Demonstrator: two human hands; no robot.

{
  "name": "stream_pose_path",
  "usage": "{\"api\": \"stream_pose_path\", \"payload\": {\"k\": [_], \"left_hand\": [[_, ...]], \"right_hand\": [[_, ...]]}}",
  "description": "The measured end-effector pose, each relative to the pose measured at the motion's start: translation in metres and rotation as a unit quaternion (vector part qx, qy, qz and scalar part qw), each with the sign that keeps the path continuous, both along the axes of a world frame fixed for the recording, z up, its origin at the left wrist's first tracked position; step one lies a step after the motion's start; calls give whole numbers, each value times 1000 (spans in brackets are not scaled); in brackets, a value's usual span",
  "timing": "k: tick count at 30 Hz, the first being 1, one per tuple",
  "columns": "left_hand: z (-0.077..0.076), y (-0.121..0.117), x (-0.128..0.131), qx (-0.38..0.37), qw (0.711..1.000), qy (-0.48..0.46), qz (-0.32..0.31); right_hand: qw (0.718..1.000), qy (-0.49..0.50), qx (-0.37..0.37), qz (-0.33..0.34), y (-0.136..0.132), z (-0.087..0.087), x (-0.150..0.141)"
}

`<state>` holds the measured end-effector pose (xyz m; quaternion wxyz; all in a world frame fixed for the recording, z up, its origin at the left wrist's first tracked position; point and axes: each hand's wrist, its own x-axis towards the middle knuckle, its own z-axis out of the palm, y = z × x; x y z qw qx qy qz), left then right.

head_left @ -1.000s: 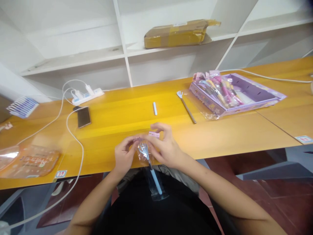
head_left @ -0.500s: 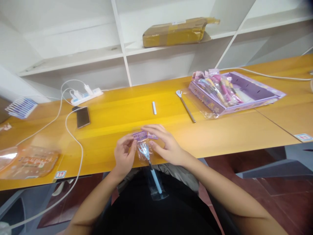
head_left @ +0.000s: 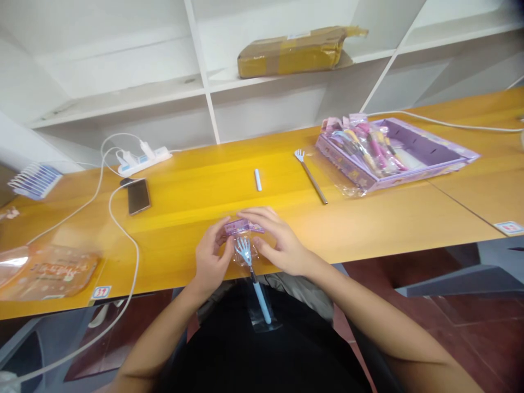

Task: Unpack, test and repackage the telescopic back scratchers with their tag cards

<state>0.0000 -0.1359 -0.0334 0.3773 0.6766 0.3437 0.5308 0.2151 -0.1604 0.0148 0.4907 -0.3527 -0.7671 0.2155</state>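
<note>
A light-blue back scratcher (head_left: 262, 305) with a hand-shaped head lies in a clear plastic sleeve under a purple header card (head_left: 236, 226). Its head is at the table's front edge, and its handle reaches over my lap. My left hand (head_left: 212, 255) is closed around the card's left end, fingers behind and thumb in front. The fingers of my right hand (head_left: 284, 243) curve over the card's top and right part, with the thumb below it. On the table beyond are an unwrapped back scratcher (head_left: 311, 177) with a metal shaft and a short light-blue tube (head_left: 257, 180).
A purple box (head_left: 429, 166) of several wrapped back scratchers stands at the right. To the left are a phone (head_left: 139, 196), a white power strip (head_left: 145, 161) with cables, and an orange pouch (head_left: 61, 270). A taped parcel (head_left: 290, 54) rests on the shelf behind.
The packaged back scratcher's head has shifted slightly right. My left hand has moved slightly right, its thumb drawing a little away from the forefinger. My right hand has hardly moved.
</note>
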Motion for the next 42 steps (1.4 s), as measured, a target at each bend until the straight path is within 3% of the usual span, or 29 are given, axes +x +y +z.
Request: {"api": "stream_pose_path", "payload": {"k": [8,17,25,32,42], "left_hand": [[4,0,3,-68,994,-79,-36],[8,0,2,-94,991,-82,-40],[12,1,-2,-13,999,2,-40],[13,0,-8,-7,999,47,27],[18,-4,0,-65,993,-84,51]], "right_hand": [[994,-15,103,-32,8,-10,1],[957,-155,237,-67,15,-29,11],[952,-184,244,-31,10,-24,7],[938,-210,274,-35,7,-25,3],[928,-209,303,-59,2,-16,-2]]}}
